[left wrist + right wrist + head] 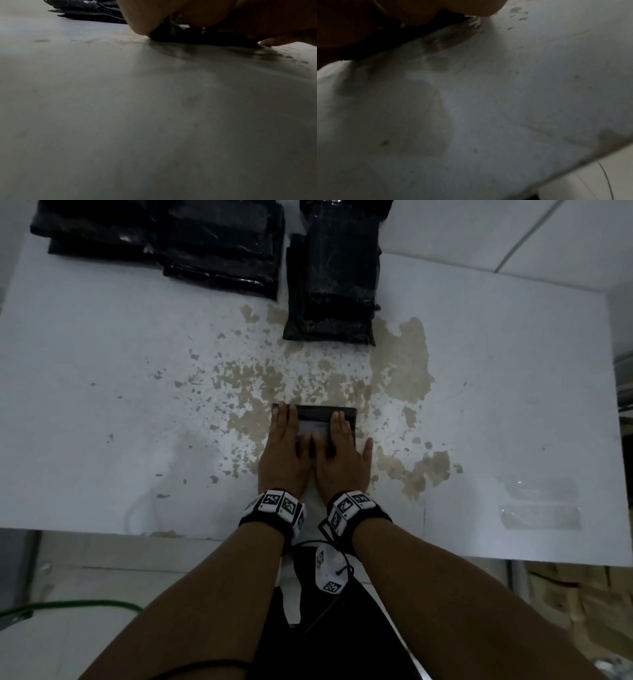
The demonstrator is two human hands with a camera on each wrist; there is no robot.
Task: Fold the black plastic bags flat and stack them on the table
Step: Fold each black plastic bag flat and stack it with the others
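Observation:
A small folded black plastic bag (313,419) lies flat on the worn white table (120,405), near its middle. My left hand (286,440) and right hand (340,445) lie palm down on the bag side by side, fingers straight, pressing it flat. The left wrist view shows the bag (205,38) as a thin dark slab under my left hand (197,14). In the right wrist view the bag (388,40) is a dark edge beneath my right hand (436,9). A stack of folded black bags (334,275) stands at the back centre.
Further piles of black bags (164,237) lie at the back left, seen low in the left wrist view as black bags (89,12). Clear plastic sleeves (541,508) rest near the table's front right. Brown patches of peeled coating (404,357) surround the work spot.

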